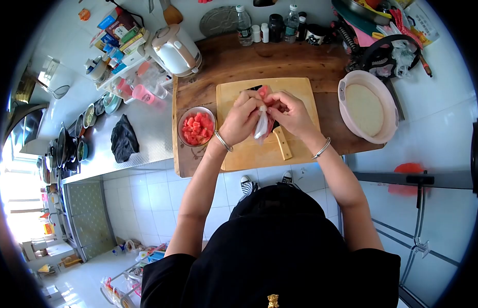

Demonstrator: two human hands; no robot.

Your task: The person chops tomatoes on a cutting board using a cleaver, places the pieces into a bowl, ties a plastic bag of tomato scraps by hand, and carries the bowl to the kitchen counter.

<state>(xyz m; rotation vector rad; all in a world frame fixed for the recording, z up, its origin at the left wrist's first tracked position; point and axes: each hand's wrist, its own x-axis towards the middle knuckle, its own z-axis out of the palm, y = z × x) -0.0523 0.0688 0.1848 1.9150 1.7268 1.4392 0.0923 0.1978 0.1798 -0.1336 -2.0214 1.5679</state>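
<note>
My left hand [239, 119] and my right hand [290, 114] meet over a wooden cutting board [241, 154]. Both sets of fingers pinch a thin, translucent plastic bag [261, 125], bunched between them. Something red shows at the bag's far side; fingers partly hide it. Beneath my right hand lies a knife [282, 143] with a pale wooden handle, its blade mostly covered by my hands and the bag. To the left of the board, a bowl [181, 134] holds red fruit chunks [197, 128], which look like watermelon.
A pale pink basin [391, 110] sits at the wooden table's [329, 110] right end. At the back left is a white kettle [176, 51]. Bottles [244, 25] and small jars line the wall. A black cloth [124, 138] lies on the metal counter [151, 134].
</note>
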